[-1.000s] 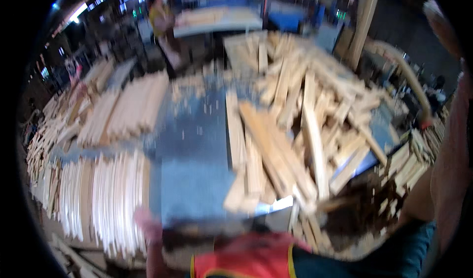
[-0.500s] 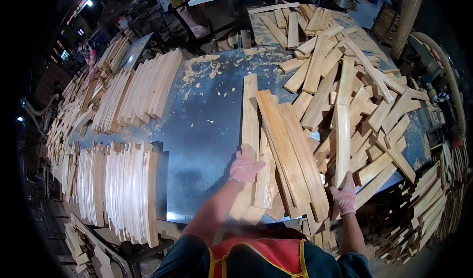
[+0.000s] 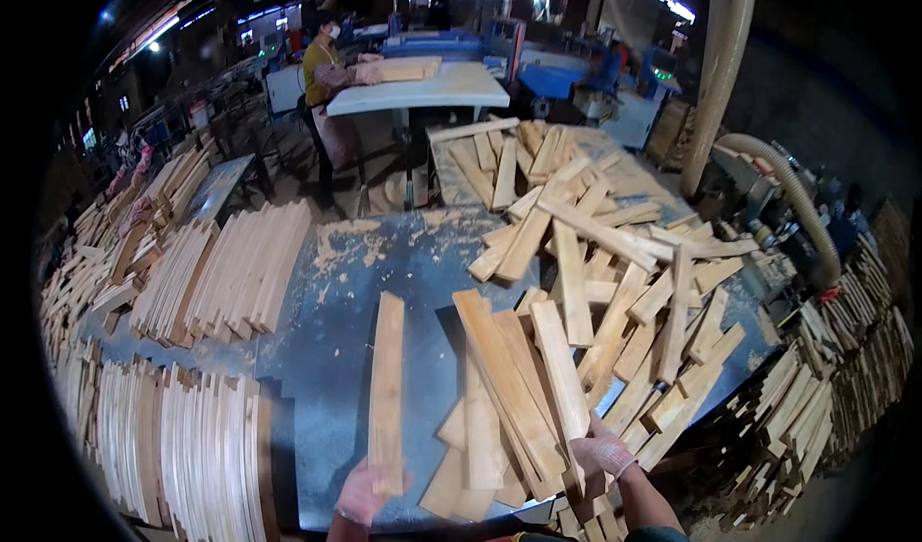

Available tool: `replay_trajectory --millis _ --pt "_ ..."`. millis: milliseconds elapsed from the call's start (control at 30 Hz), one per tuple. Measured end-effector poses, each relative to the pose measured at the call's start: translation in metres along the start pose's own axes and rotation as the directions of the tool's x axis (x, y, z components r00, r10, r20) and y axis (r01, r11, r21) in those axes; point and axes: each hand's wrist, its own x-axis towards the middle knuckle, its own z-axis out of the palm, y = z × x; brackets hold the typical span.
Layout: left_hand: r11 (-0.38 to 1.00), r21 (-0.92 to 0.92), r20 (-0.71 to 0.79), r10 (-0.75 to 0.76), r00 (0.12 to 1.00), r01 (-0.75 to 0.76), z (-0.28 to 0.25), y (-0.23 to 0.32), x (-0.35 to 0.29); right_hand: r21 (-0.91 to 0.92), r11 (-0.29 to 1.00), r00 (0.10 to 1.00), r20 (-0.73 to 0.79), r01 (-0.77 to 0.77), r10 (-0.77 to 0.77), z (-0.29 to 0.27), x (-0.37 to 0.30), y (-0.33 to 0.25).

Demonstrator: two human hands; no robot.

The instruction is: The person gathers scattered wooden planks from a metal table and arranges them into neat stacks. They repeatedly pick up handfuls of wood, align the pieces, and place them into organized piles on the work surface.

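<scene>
My left hand [image 3: 363,491], in a pink-and-white glove, grips the lower end of a pale wooden board [image 3: 387,384]. That board points away from me over the dark tabletop, apart from the other pieces. On the right, my gloved right hand [image 3: 605,449] is closed round the near end of another wooden board [image 3: 560,360], its far end slanting left. Between my hands several boards [image 3: 507,388] lie overlapping near the front edge. A jumbled heap of boards [image 3: 615,302] spreads beyond and right of my right hand.
Neat rows of boards [image 3: 206,436] stand on the left of the dark metal table [image 3: 331,369], with more rows [image 3: 248,268] behind. Across the way a person [image 3: 327,81] handles boards at a white table [image 3: 451,86]. A ribbed hose [image 3: 792,177] and stacked wood [image 3: 788,436] are at right.
My view has tilted up, showing more of the workshop. My left hand has drawn a board leftward, away from the others. My right hand has brought its board left, beside the overlapping boards.
</scene>
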Motion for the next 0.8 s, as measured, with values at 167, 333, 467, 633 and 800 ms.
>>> replay_trajectory --millis 167,333,467,633,800 --pt "0.81 0.502 0.055 0.321 0.946 -0.304 -0.111 -0.004 -0.075 -0.029 0.999 1.0 0.013 0.022 -0.022 0.048 -0.018 -0.001" --pt "-0.547 0.835 0.382 0.65 0.657 0.056 -0.195 0.003 -0.169 0.194 0.945 0.949 -0.227 0.263 -0.218 0.14 -0.054 -0.012" --pt "-0.611 0.672 0.245 0.717 0.653 0.419 -0.287 -0.005 -0.223 0.361 0.906 0.967 -0.196 0.223 -0.16 0.225 -0.083 -0.019" --pt "-0.342 0.764 -0.11 0.767 0.632 0.547 -0.3 0.01 -0.24 0.206 0.953 0.972 0.028 0.222 -0.232 0.347 -0.111 -0.032" --pt "-0.252 0.958 0.066 0.665 0.744 0.14 -0.185 0.042 -0.204 -0.2 0.958 0.959 0.234 0.207 -0.159 0.47 -0.118 0.008"
